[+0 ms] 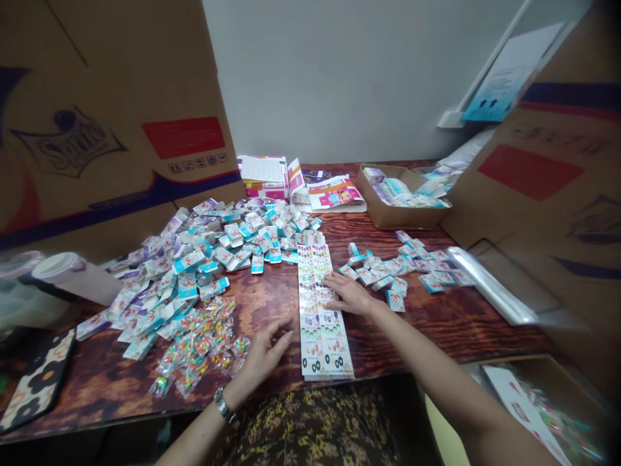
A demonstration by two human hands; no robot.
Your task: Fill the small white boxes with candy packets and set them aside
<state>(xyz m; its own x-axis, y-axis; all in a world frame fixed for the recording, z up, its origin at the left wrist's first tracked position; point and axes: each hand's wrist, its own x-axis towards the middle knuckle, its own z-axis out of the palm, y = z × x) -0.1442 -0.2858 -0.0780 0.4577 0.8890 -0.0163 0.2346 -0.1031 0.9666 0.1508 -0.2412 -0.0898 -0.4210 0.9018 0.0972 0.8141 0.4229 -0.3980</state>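
A long strip of flat printed cards (320, 310) lies lengthwise on the dark wooden table (436, 323) in front of me. My right hand (347, 292) lies flat on the strip's right edge near its middle, fingers spread, holding nothing. My left hand (266, 349) rests on the table just left of the strip's near end, fingers stretched towards it, with a watch on the wrist. Beside the left hand lies a heap of small clear packets with coloured bits (204, 346).
A big pile of small blue, white and purple boxes (204, 259) covers the left half; a smaller group (402, 265) lies right. An open cardboard tray (402, 194), printed sheets (334, 193), a clear plastic roll (490, 285), a patterned case (39, 382) and large cartons (111, 116) surround.
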